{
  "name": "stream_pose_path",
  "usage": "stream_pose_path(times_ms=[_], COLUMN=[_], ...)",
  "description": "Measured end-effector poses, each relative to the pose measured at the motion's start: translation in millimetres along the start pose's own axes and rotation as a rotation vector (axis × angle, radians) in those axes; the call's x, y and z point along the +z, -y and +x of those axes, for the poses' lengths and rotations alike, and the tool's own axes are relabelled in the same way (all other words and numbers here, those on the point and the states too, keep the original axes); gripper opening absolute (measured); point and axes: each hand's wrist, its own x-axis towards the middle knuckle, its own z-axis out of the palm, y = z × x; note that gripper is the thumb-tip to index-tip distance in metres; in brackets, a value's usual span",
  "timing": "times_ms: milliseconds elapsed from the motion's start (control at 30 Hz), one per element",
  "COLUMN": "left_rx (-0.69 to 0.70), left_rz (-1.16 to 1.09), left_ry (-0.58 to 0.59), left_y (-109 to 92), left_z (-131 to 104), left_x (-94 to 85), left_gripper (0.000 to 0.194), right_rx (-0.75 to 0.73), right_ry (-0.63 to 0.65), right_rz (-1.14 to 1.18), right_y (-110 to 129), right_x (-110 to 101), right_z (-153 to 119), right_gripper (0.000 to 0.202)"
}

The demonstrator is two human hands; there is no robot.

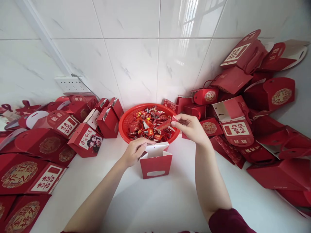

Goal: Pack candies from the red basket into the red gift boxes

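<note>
An upright red paper gift box (156, 165) stands on the white table with its white-lined top open. My left hand (136, 150) grips its upper left edge, thumb and fingers closed around the paper. Right behind the box sits a round red plastic basket (123, 124) full of wrapped candies (150, 124), mostly red and gold. Over the basket's right rim, my right hand (190, 126) pinches a red-wrapped candy (165, 124) between thumb and fingers.
Red gift boxes (51, 145) are heaped along the left, and a taller pile of boxes (235, 129) leans on the right. White wall tiles (132, 71) rise behind the basket. A socket panel (70, 84) with a grey cable is on the wall at left.
</note>
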Motion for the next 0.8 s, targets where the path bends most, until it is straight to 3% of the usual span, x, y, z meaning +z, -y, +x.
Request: stream_pose_path(times_ms=[100,233,300,433,633,800], left_rx=[-0.009,-0.021,-0.032,-0.04,0.001,0.021], left_rz=[0.007,0.011,0.007,-0.001,0.016,0.068], left_ry=[0.006,0.025,0.049,0.061,0.108,0.234], left_y=[1.6,-1.9,-3.7,-3.9,0.2,-1.8], left_z=[1.0,0.4,0.1,-0.2,-0.3,-0.6], left_x=[0.8,-0.1,-0.9,-1.7,-4.3,-12.1], left_gripper=[0.039,0.038,0.038,0.038,0.04,0.034], right_rx=[-0.031,-0.035,-0.026,-0.008,0.13,0.219], right_ry=[0.086,0.34,0.401,0.284,0.044,0.041], right_rz=[0.068,-0.07,-0.116,-0.174,-0.616,-0.736], right_y=[16.7,33.2,36.9,31.1,-0.4,-21.2], right_x=[1.8,8.8,12.1,12.9,1.8,-2.8], right_z=[-9.9,-19.6,-21.3,-18.8,-9.6,-5.2], right_gripper=[0.023,0.021,0.031,0.032,0.02,0.022])
